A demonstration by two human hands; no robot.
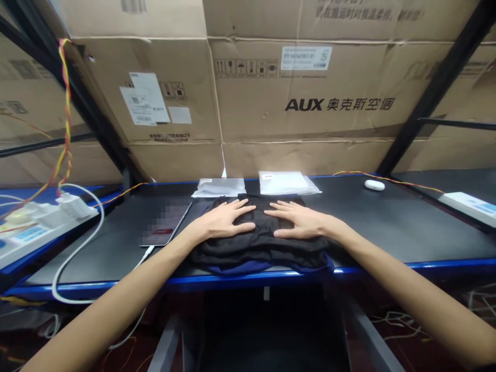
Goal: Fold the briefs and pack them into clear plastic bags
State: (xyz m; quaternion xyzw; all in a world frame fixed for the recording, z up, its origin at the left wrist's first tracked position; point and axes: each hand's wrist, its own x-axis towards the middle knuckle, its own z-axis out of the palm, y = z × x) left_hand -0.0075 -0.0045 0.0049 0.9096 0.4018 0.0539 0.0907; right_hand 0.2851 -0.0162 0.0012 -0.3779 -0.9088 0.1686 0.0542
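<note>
A bundle of black cloth (256, 248) lies near the front edge of the dark tabletop, and dark blue fabric (242, 267) shows along its lower front side. What kind of garment or cloth it is, I cannot tell. My left hand (227, 219) rests palm down on its left part, fingers stretched out and pointing inward. On the right part my right hand (298, 219) lies flat in the same way, fingers spread. The fingertips of the two hands are a short gap apart. Neither hand grips the cloth.
Behind the cloth lie two flat, whitish plastic packets (219, 187). A tablet (166, 225) with a white charging cable (58, 274) is at left. Power strips (470, 206) sit at both sides, a small white case (374, 185) at back right. Cardboard (248, 103) walls the back.
</note>
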